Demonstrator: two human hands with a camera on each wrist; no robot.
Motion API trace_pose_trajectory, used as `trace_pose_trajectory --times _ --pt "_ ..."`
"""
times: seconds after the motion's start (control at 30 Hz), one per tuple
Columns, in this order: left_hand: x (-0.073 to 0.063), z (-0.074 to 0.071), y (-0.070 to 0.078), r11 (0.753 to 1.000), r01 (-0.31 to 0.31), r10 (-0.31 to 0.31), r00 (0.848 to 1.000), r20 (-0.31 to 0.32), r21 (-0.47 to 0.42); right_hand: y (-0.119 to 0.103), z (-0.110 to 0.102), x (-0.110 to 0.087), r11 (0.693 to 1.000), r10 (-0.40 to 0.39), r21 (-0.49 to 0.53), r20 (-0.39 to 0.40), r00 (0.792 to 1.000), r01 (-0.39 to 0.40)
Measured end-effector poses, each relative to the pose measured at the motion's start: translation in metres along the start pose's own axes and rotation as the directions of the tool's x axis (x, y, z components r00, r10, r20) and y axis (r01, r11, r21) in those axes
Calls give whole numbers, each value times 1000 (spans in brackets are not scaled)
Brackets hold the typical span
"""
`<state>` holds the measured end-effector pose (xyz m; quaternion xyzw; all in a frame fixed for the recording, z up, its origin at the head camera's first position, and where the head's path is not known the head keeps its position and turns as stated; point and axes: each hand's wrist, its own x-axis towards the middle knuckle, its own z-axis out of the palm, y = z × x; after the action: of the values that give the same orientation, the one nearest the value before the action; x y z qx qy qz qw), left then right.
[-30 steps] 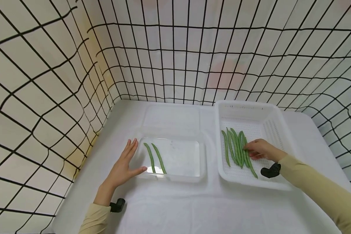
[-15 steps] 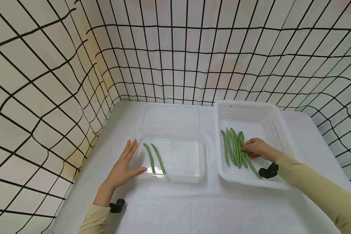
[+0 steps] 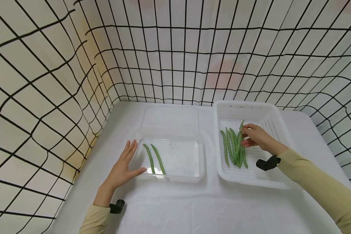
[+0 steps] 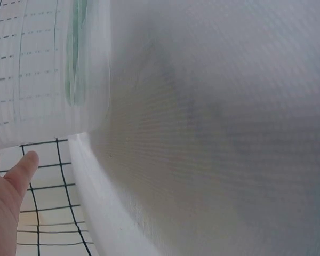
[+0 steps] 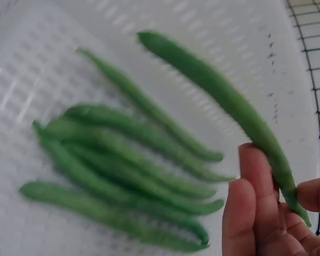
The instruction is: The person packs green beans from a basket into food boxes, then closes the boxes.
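Note:
My right hand [image 3: 258, 138] pinches one green bean [image 5: 218, 90] near its end, between thumb and fingers, raised over the white perforated basket [image 3: 253, 183]. Beneath it several more green beans [image 5: 112, 154] lie side by side on the basket floor. At the left, a clear plastic container [image 3: 181, 178] holds two green beans [image 3: 159, 159] lying roughly parallel. My left hand [image 3: 121, 170] is spread with straight fingers at that container's left side; in the left wrist view part of the hand [image 4: 10, 197] shows beside the clear wall.
Both containers stand on a white-covered table [image 3: 175, 208]. A clear lid-like sheet [image 3: 171, 115] lies behind the left container. Black wire mesh [image 3: 178, 58] encloses the back and both sides.
My right hand has moved up and slightly away, lifting one green bean off the group in the basket. My left hand stays in place.

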<state>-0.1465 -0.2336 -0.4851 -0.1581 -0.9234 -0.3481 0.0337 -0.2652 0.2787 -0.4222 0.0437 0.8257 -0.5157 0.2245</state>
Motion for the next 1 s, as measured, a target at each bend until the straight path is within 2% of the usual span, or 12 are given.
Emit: trace_pose_trajectory --times 0.23,0.43,0.67,0.83,1.0 --pt "-1 1 -1 1000 6 -6 1000 2 4 -32 20 -1 997 -48 69 22 999 46" --pt "-1 2 -1 1000 4 -4 1000 2 11 -63 49 -1 988 -113 114 78 991 104" --pt "-1 -1 -2 1000 8 -8 1000 0 3 -91 108 11 987 -130 114 178 976 110" --pt "0 -1 -3 1000 -3 3 1000 -4 5 -101 154 20 989 -136 89 253 958 117" --pt "1 -2 -3 1000 -11 11 1000 -1 2 -107 189 26 990 -142 63 324 935 128"
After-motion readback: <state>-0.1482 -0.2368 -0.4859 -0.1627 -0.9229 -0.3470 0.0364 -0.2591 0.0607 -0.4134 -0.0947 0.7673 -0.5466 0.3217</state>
